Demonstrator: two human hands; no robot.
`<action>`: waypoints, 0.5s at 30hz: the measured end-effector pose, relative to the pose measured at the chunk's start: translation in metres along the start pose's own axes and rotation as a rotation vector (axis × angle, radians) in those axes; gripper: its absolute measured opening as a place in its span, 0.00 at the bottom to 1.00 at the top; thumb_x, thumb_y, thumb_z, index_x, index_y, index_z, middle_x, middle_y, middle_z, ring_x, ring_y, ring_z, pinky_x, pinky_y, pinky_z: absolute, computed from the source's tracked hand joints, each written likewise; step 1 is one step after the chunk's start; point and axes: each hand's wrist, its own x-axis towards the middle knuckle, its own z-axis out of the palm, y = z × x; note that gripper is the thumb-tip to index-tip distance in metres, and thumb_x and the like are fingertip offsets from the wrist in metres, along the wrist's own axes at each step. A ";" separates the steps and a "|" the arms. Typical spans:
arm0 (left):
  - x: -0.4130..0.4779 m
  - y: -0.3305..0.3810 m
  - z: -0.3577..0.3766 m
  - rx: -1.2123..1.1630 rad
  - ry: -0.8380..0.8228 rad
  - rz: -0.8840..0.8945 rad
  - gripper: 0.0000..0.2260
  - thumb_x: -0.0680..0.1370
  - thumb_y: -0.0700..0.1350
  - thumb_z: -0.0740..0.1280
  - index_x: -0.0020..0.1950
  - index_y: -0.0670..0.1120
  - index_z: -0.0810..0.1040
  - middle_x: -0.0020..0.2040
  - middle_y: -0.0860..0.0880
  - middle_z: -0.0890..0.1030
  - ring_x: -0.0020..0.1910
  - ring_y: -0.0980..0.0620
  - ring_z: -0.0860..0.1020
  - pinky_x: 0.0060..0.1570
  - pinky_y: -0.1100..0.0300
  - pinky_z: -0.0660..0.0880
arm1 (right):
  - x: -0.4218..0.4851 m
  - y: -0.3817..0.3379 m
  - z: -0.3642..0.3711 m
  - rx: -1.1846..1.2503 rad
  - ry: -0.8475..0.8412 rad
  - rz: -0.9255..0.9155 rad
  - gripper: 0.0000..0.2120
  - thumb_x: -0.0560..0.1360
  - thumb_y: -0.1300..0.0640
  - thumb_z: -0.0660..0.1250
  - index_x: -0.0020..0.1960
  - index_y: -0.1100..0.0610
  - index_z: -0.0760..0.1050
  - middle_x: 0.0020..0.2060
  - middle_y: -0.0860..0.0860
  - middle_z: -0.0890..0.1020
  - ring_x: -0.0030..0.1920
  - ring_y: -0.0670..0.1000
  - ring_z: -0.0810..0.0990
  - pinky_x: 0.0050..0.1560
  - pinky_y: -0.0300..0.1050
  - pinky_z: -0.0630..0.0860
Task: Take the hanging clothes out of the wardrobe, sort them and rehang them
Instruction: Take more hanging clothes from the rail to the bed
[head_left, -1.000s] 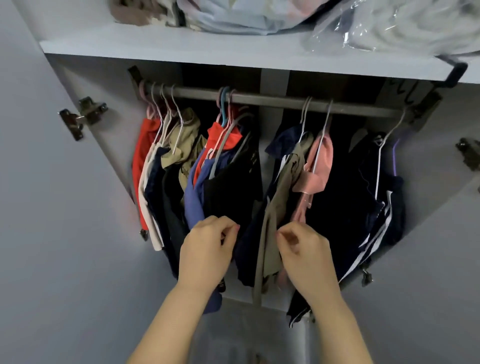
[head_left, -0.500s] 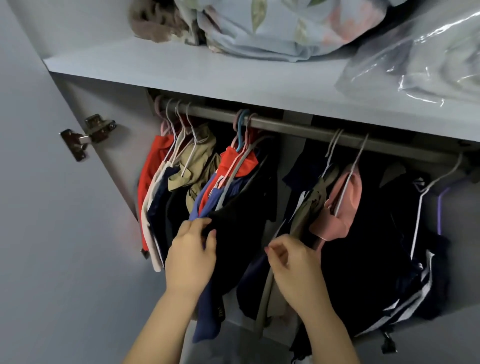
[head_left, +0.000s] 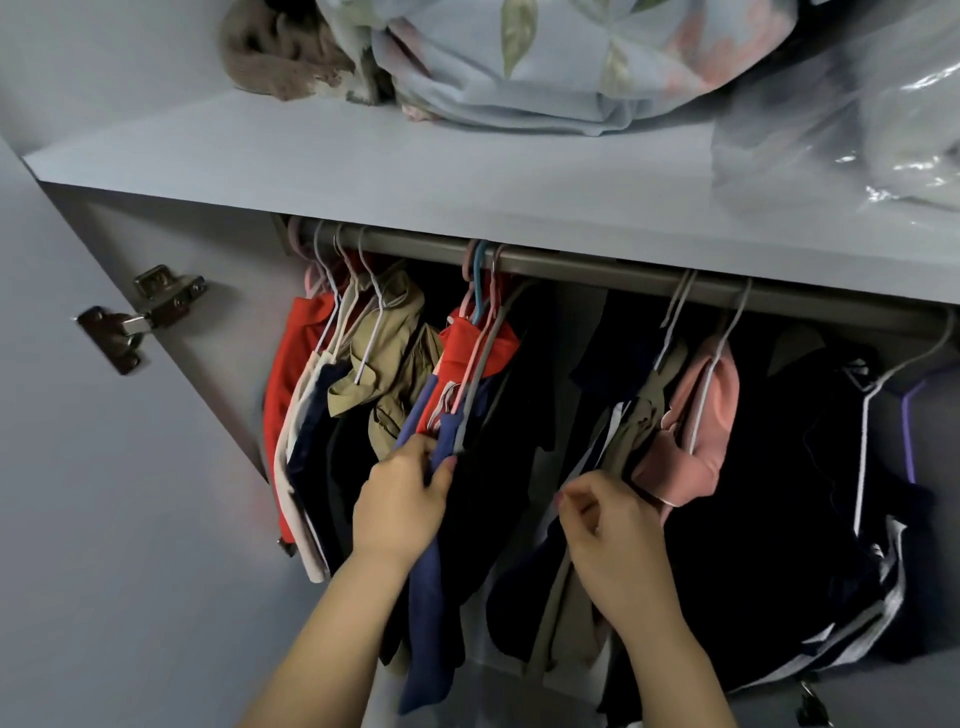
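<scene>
Blue cloth (head_left: 428, 613) sat pinched in my left hand (head_left: 402, 506); my right hand (head_left: 610, 525), at three o'clock, gripped khaki fabric (head_left: 626, 441); no legible labels.

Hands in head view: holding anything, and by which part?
Left hand pinches the blue garment at its upper edge, just under the hanger. Right hand is closed among the khaki garment folds; its exact grip cannot be told.
</scene>
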 end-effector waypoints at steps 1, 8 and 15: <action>0.005 0.002 0.002 -0.006 -0.004 0.009 0.09 0.78 0.54 0.64 0.51 0.50 0.75 0.41 0.50 0.81 0.41 0.46 0.79 0.38 0.53 0.75 | 0.001 0.000 0.001 -0.011 0.004 -0.002 0.03 0.76 0.57 0.67 0.44 0.50 0.77 0.39 0.42 0.79 0.40 0.40 0.78 0.40 0.35 0.75; 0.026 0.013 0.019 -0.259 -0.027 -0.038 0.09 0.81 0.50 0.61 0.48 0.45 0.71 0.39 0.46 0.80 0.41 0.43 0.79 0.41 0.51 0.74 | 0.006 0.011 -0.005 -0.083 0.098 0.055 0.04 0.74 0.59 0.68 0.43 0.51 0.77 0.39 0.43 0.78 0.38 0.41 0.78 0.40 0.44 0.77; 0.030 0.023 0.013 -0.321 0.117 0.083 0.06 0.81 0.44 0.61 0.48 0.42 0.73 0.33 0.51 0.75 0.34 0.51 0.75 0.34 0.59 0.63 | 0.003 0.010 -0.002 -0.098 0.122 0.077 0.05 0.74 0.60 0.68 0.42 0.50 0.77 0.38 0.44 0.79 0.35 0.43 0.78 0.40 0.45 0.77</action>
